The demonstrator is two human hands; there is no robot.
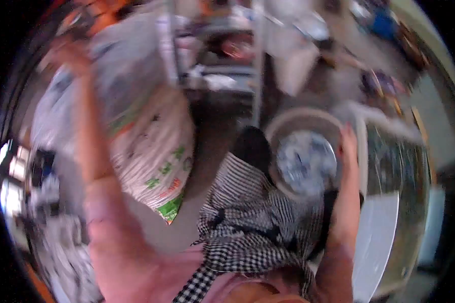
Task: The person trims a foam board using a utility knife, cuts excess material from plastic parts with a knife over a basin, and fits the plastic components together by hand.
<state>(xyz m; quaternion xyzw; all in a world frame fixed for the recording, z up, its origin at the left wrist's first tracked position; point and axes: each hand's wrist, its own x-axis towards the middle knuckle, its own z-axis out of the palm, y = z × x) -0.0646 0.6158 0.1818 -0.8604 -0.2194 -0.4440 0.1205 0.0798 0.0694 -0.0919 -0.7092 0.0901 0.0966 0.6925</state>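
Note:
My left hand [75, 56] is stretched far out at the upper left, above a big bulging plastic bag [121, 55]. Motion smears its fingers, and I cannot tell what, if anything, is in them. On the right, my right hand [347, 143] is at the right rim of a round grey bucket [278, 123], its fingers seemingly bent around the edge. Inside the bucket lies a pale, bluish-white heap [306, 161], too blurred to name. A white woven sack [154, 136] with green and red print leans below the plastic bag.
A glass-sided tank [394, 156] with a pale frame stands right of the bucket, a white panel [376, 242] against its near end. Ahead is a metal rack [260, 65] holding blurred items. Grey cloth or bags [68, 247] lie at the lower left.

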